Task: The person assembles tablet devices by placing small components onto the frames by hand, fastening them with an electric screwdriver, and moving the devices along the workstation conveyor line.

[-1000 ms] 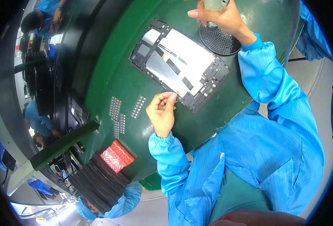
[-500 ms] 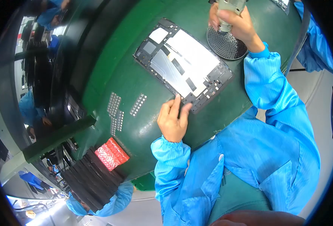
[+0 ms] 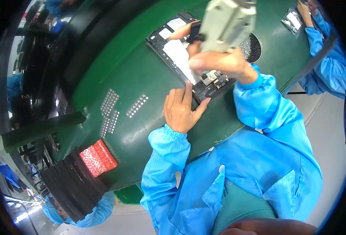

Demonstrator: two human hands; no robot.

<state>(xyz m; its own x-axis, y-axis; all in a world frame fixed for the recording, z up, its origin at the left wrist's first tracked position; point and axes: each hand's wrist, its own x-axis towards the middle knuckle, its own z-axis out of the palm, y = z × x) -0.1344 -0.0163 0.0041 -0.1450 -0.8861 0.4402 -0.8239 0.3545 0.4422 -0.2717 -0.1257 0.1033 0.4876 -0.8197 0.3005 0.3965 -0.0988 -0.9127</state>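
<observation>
On the flat black rectangular device with white panels (image 3: 177, 58), our landmark, any print is too small for us to read; so is any on the clear silvery bag with a white patch (image 3: 292, 21), beyond the device and off to its right, beside another person's hands (image 3: 304, 11).

Half a second ago we had the bulky pale grey hand tool (image 3: 227, 25) above the round dark dish with a dotted surface (image 3: 260, 51); now it is over the device. Our right hand (image 3: 220, 64) is clamped around the tool, which hides its tip, so we cannot tell whether that touches. Our left hand (image 3: 179, 109) has index finger and thumb spread apart, the index tip at the device's near-left edge.

The device lies on the green tabletop (image 3: 141, 78), its near corner toward the table's near edge. Green surface shows between it and the silver-grey dotted strips (image 3: 109, 102) to its left. The dish sits just right of the device, partly hidden by our right hand. Well left and nearer to us are a red bubble-wrap bundle (image 3: 98, 158) and, touching it, a stack of black slabs (image 3: 73, 182).
</observation>
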